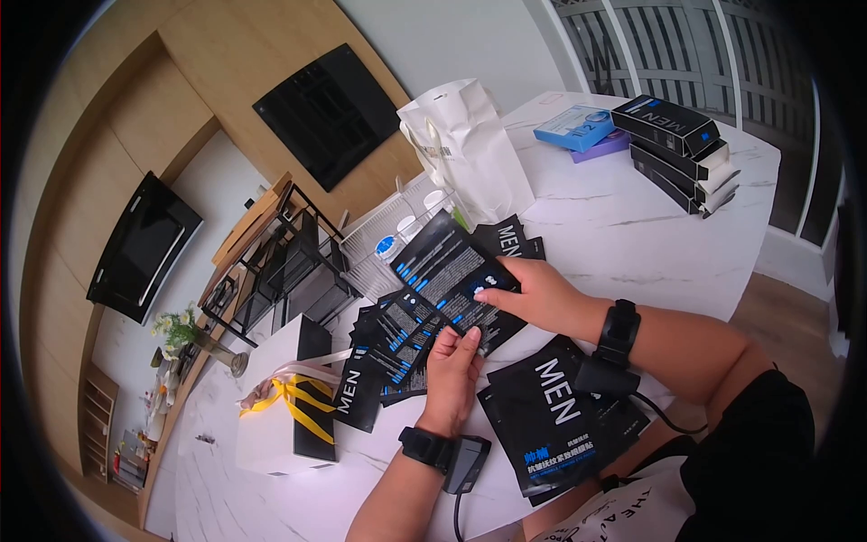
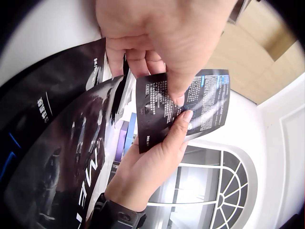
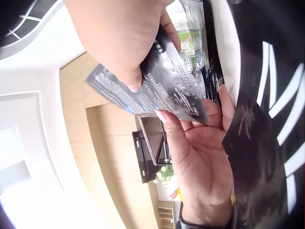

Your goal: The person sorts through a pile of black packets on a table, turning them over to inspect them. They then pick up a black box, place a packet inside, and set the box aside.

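Observation:
A black foil sachet [image 1: 449, 265] with small white and blue print is held up between both hands. My right hand [image 1: 539, 294] pinches it at its right side, thumb on the printed face. At its lower end, the left hand [image 1: 454, 372] grips it with the thumb in front, and the left thumb [image 2: 176, 88] lies on the print in the left wrist view. Behind the hands several similar sachets [image 1: 397, 339] lie fanned out on the marble-patterned table [image 1: 623, 230]. A pile of sachets marked MEN [image 1: 542, 425] lies close to the person's body.
A white box with a yellow ribbon [image 1: 302, 406] stands at the left. Further back are a wire rack [image 1: 366, 248] and a white paper bag [image 1: 474, 149]. Black MEN cartons [image 1: 673, 135] are stacked at the far right beside a blue box [image 1: 573, 128].

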`<state>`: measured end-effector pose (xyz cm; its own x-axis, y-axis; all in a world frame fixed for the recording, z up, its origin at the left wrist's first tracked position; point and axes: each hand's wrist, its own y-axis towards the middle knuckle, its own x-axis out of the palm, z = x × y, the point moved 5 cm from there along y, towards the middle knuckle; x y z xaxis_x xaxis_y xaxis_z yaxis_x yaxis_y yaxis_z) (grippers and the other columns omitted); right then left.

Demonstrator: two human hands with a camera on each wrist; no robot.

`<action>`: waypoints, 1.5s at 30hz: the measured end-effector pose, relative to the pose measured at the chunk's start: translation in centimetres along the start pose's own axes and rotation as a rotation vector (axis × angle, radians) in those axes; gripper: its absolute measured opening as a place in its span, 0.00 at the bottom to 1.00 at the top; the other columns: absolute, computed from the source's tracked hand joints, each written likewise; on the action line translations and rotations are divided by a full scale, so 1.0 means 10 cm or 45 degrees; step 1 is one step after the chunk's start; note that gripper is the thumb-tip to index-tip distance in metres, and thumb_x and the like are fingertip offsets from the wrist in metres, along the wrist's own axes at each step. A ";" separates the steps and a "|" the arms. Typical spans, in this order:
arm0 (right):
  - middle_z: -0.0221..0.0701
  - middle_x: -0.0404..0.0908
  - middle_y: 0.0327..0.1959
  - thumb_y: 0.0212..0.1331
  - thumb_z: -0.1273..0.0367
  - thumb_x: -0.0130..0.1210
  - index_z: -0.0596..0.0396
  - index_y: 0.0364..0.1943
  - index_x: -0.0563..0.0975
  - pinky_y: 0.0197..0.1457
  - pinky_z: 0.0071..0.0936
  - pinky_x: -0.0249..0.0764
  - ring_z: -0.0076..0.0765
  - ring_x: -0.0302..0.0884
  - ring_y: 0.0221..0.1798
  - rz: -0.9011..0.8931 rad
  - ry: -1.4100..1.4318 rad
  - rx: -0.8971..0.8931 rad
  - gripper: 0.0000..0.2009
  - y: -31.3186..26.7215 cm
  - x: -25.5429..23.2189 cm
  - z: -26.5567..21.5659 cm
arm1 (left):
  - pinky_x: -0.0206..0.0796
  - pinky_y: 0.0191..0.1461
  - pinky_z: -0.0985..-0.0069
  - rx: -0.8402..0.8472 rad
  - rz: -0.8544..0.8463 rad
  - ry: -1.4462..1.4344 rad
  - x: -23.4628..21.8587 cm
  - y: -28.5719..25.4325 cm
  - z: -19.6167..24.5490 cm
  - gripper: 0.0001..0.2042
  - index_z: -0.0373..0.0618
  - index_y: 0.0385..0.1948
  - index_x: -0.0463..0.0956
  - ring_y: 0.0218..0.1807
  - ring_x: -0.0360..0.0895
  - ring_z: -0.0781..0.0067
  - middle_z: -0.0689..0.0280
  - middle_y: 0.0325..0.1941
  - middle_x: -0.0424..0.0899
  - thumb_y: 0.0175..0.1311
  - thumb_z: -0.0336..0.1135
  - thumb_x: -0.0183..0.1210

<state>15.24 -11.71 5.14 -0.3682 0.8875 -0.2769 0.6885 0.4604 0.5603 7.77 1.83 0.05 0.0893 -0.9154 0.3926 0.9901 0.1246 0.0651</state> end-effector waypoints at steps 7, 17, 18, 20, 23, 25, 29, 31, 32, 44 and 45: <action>0.37 0.78 0.31 0.54 0.63 0.55 0.60 0.40 0.71 0.37 0.26 0.70 0.32 0.76 0.32 0.139 0.312 -0.036 0.16 0.02 -0.01 0.03 | 0.67 0.52 0.78 -0.043 0.000 0.025 -0.03 0.01 -0.05 0.03 0.43 0.35 0.72 0.38 0.74 0.81 0.69 0.36 0.77 0.61 0.29 0.52; 0.34 0.75 0.18 0.54 0.59 0.54 0.58 0.41 0.71 0.18 0.24 0.67 0.31 0.72 0.14 0.057 -0.012 0.153 0.17 0.01 -0.12 -0.08 | 0.68 0.49 0.82 -0.034 0.011 0.029 0.04 -0.02 0.00 0.01 0.43 0.29 0.71 0.35 0.74 0.82 0.70 0.30 0.76 0.59 0.26 0.53; 0.34 0.75 0.17 0.54 0.59 0.54 0.58 0.42 0.71 0.18 0.24 0.67 0.30 0.71 0.14 0.052 0.032 0.194 0.18 -0.01 -0.11 -0.11 | 0.68 0.49 0.82 -0.034 0.010 0.029 0.03 -0.02 -0.01 0.01 0.43 0.29 0.71 0.35 0.74 0.82 0.70 0.30 0.76 0.59 0.26 0.53; 0.34 0.75 0.17 0.54 0.59 0.54 0.58 0.43 0.71 0.18 0.24 0.67 0.30 0.71 0.14 0.008 0.107 0.235 0.18 -0.04 -0.08 -0.18 | 0.68 0.50 0.82 -0.043 0.014 0.006 0.01 -0.01 -0.02 0.02 0.44 0.28 0.70 0.35 0.74 0.82 0.70 0.30 0.76 0.59 0.27 0.53; 0.34 0.75 0.18 0.54 0.60 0.54 0.58 0.44 0.71 0.19 0.23 0.67 0.29 0.72 0.15 -0.088 0.164 0.192 0.19 -0.09 -0.03 -0.27 | 0.68 0.50 0.82 -0.049 0.025 0.001 0.00 0.00 -0.02 0.03 0.44 0.27 0.70 0.35 0.74 0.82 0.70 0.30 0.75 0.60 0.27 0.53; 0.33 0.76 0.18 0.54 0.59 0.54 0.59 0.44 0.71 0.18 0.22 0.67 0.28 0.72 0.16 -0.186 -0.076 -0.119 0.19 -0.10 0.00 -0.38 | 0.68 0.50 0.82 -0.043 0.012 -0.001 -0.01 0.00 -0.03 0.03 0.44 0.27 0.69 0.35 0.74 0.82 0.70 0.30 0.75 0.60 0.27 0.53; 0.33 0.76 0.18 0.54 0.59 0.54 0.59 0.42 0.71 0.17 0.21 0.66 0.26 0.72 0.15 0.006 0.074 0.177 0.18 -0.01 -0.12 -0.22 | 0.67 0.50 0.82 -0.028 0.003 0.030 0.00 -0.01 -0.02 0.03 0.44 0.26 0.69 0.35 0.73 0.82 0.71 0.29 0.75 0.60 0.27 0.53; 0.31 0.75 0.17 0.54 0.59 0.54 0.59 0.41 0.71 0.16 0.21 0.66 0.24 0.71 0.14 0.004 0.049 0.213 0.18 0.00 -0.13 -0.17 | 0.67 0.50 0.83 -0.034 0.017 0.054 0.05 -0.02 0.00 0.04 0.44 0.26 0.69 0.35 0.73 0.82 0.71 0.28 0.74 0.60 0.27 0.53; 0.30 0.75 0.18 0.55 0.59 0.54 0.59 0.42 0.71 0.16 0.20 0.66 0.23 0.71 0.14 -0.003 0.110 0.238 0.18 -0.02 -0.10 -0.16 | 0.67 0.51 0.83 -0.038 0.035 0.076 0.06 -0.03 0.00 0.04 0.44 0.26 0.68 0.35 0.73 0.82 0.71 0.28 0.74 0.60 0.27 0.53; 0.29 0.75 0.21 0.54 0.60 0.55 0.56 0.44 0.71 0.17 0.19 0.67 0.19 0.70 0.16 -0.043 0.185 0.260 0.18 -0.01 -0.09 -0.15 | 0.65 0.55 0.72 0.028 -0.093 0.064 0.01 -0.01 -0.01 0.06 0.45 0.38 0.71 0.42 0.74 0.77 0.68 0.39 0.77 0.62 0.31 0.50; 0.28 0.75 0.22 0.54 0.60 0.55 0.56 0.44 0.71 0.17 0.18 0.67 0.19 0.70 0.17 -0.051 0.230 0.278 0.18 -0.01 -0.09 -0.15 | 0.65 0.55 0.72 0.028 -0.093 0.065 0.05 -0.03 0.02 0.06 0.45 0.38 0.71 0.42 0.74 0.77 0.68 0.39 0.77 0.62 0.31 0.50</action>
<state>14.54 -12.58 6.49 -0.4896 0.8605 -0.1409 0.7824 0.5049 0.3646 7.54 1.37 0.42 0.0229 -0.9405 0.3390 0.9915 0.0648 0.1125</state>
